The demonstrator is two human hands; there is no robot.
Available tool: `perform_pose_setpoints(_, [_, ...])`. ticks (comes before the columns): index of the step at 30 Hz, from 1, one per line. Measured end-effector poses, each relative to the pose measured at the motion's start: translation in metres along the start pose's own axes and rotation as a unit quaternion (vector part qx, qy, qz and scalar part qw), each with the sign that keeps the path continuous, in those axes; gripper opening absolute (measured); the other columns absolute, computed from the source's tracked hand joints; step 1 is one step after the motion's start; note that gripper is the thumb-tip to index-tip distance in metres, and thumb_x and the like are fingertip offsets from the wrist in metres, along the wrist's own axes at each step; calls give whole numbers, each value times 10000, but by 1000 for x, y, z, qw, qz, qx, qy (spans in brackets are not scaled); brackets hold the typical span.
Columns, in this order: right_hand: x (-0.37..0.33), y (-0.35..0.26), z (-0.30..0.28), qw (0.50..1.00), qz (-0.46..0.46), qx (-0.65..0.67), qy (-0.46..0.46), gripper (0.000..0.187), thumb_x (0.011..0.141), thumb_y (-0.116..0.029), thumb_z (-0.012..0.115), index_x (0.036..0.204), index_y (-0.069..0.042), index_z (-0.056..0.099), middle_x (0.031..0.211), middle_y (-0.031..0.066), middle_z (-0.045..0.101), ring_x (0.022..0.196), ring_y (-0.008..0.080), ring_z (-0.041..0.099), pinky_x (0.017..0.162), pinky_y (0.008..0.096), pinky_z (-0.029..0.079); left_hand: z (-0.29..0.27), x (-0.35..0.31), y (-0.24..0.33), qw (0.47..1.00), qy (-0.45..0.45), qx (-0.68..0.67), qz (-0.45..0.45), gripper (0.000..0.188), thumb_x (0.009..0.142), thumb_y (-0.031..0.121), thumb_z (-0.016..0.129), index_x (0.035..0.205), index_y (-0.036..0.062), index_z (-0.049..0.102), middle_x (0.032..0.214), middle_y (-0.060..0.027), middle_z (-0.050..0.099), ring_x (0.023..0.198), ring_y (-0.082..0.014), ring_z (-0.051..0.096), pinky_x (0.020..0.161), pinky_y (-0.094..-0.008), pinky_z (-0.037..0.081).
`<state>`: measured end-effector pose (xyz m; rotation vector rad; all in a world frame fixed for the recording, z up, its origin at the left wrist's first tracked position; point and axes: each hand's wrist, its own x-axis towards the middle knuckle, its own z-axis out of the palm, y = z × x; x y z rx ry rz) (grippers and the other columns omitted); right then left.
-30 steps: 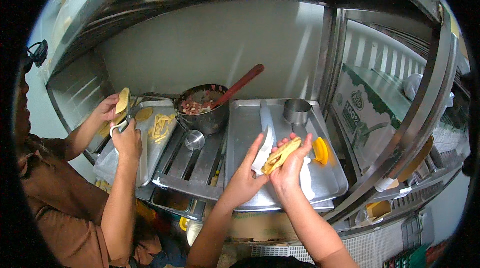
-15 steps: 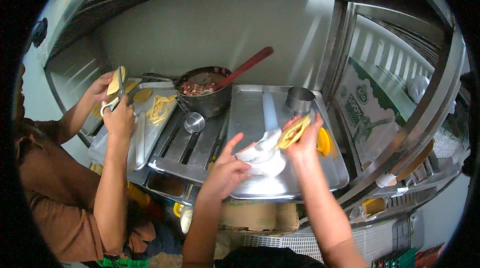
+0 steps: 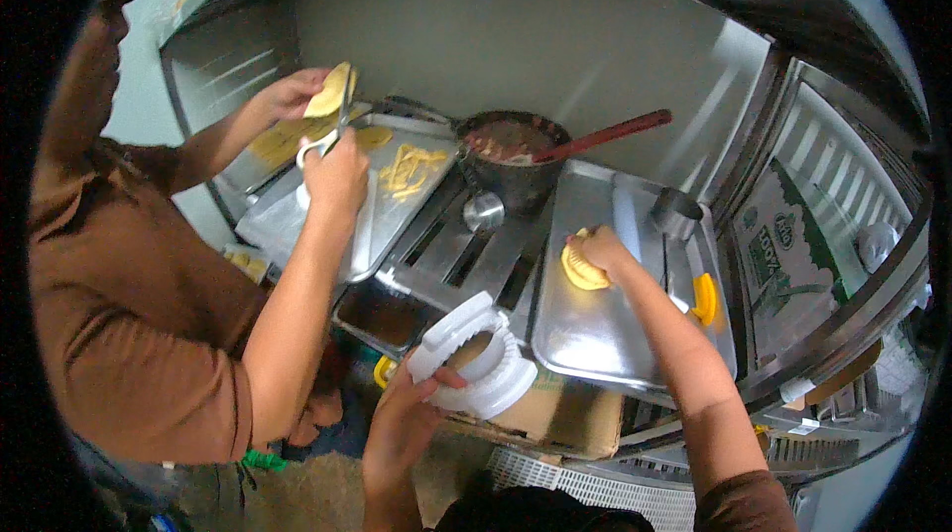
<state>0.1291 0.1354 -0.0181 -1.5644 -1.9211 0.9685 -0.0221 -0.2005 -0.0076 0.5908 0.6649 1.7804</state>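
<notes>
Right hand (image 3: 598, 252) is pressing down on a folded yellow pastry (image 3: 581, 270), a half-moon of soft dough with a crimped rim, fingers curled over its upper edge. The pastry is lying on the bare, shiny metal tray (image 3: 595, 334), toward the tray's upper left part.

Left hand (image 3: 416, 411) is gripping a white plastic dumpling press (image 3: 476, 358), round, hinged and ridged at the rim, held open below the tray's near left corner; thumb and fingers are closed around its lower edge.

On the same tray: a white rolling pin (image 3: 627, 220) lying lengthwise, a small cylindrical steel cup (image 3: 676, 212) at the far right corner, a yellow plastic piece (image 3: 704, 297) near the right rim.

Behind the tray, a dark pot (image 3: 511, 160) of reddish-brown filling with a red spatula (image 3: 605, 135) leaning out of it. A small steel ladle bowl (image 3: 483, 212) is resting on the slatted grate beside it.

At left, another person in a brown sleeve (image 3: 129, 334) is trimming a yellow dough round (image 3: 332, 91) with white-handled scissors (image 3: 322, 140) over a second tray (image 3: 387, 205) scattered with dough scraps.
</notes>
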Motion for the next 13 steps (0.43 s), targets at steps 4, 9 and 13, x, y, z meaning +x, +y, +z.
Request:
perform_pose_setpoints(4, [-12, -16, 7, 977, -73, -189, 72, 679, 749, -419, 642, 1140, 106, 462, 1052, 285, 574, 972, 384, 578, 811, 407, 467, 4, -44, -1, 994, 76, 42, 67, 381, 879, 230, 525, 1179, 16, 426, 843, -67, 575, 831, -161, 551, 749, -295, 439])
perform_pose_setpoints(9, [-27, -19, 7, 933, -128, -309, 131, 615, 806, -467, 542, 1111, 68, 523, 1098, 259, 550, 988, 374, 555, 843, 422, 440, -28, -117, 15, 980, 45, 191, 35, 332, 901, 251, 523, 1131, 20, 459, 792, -48, 574, 757, -117, 550, 701, -278, 447])
perform_pose_setpoints(13, [-53, -50, 24, 946, -269, -141, 113, 464, 854, -342, 540, 1104, 49, 537, 1111, 222, 562, 1029, 335, 540, 880, 399, 422, -67, -176, 2, 902, -43, 424, -73, 373, 867, 365, 557, 1083, 66, 497, 823, -100, 597, 767, -184, 580, 719, -341, 459])
